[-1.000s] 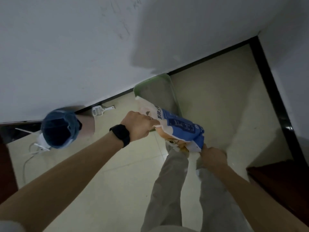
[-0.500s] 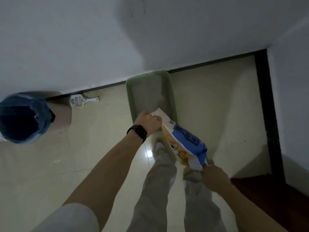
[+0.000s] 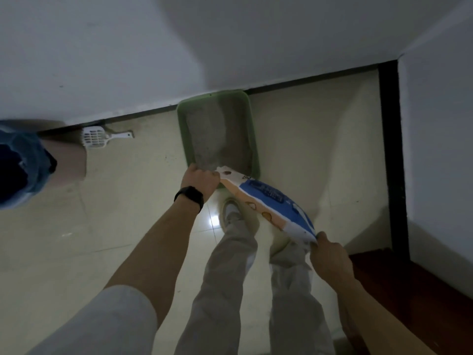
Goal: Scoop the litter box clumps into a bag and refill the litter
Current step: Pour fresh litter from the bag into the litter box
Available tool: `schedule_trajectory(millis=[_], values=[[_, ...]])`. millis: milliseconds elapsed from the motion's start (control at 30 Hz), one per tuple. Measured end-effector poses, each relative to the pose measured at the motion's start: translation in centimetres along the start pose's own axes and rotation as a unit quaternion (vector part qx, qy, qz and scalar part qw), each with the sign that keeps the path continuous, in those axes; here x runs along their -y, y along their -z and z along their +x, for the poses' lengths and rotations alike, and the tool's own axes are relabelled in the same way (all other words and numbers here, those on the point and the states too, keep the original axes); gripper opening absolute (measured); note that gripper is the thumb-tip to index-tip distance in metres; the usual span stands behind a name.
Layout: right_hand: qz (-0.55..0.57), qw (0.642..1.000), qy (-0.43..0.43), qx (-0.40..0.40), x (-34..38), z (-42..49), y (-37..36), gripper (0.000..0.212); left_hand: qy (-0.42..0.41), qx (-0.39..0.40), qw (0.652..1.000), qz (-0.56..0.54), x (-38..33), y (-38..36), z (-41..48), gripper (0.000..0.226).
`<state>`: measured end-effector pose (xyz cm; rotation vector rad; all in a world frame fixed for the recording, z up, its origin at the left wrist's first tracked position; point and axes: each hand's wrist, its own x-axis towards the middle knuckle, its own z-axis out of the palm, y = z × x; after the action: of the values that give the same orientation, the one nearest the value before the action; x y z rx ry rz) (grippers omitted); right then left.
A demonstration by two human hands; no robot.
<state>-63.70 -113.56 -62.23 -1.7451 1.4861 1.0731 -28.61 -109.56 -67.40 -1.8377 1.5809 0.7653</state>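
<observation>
Two grips hold a blue-and-white plastic litter bag (image 3: pixel 268 198) at the green plastic litter box (image 3: pixel 183 129) near rim: left grip (image 3: pixel 201 179) clutching its top, right grip (image 3: pixel 329 254) pinching its base. Refill step, judged; next, raise the base.

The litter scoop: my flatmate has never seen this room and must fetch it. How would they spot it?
Find the green litter box at the foot of the white wall. Left of it, on the tiled floor by a bin lined with a blue bag, lies the litter scoop. It alone is small, white and slotted, its handle pointing toward the box.
</observation>
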Motion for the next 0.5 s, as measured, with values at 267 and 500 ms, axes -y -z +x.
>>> schedule_trajectory(millis=[267, 500], values=[[0.053, 0.998, -0.022, -0.019, -0.6, 0.9, -0.4, 0.018, -0.024, -0.032, 0.999, 0.011, -0.8, 1.6, 1.3, 0.025], [0.112, 0.993, -0.037, -0.015, 0.3, 0.6, -2.1, 0.029, -0.050, -0.084, 0.994, 0.039, -1.3, 5.2, 3.3, 0.038]])
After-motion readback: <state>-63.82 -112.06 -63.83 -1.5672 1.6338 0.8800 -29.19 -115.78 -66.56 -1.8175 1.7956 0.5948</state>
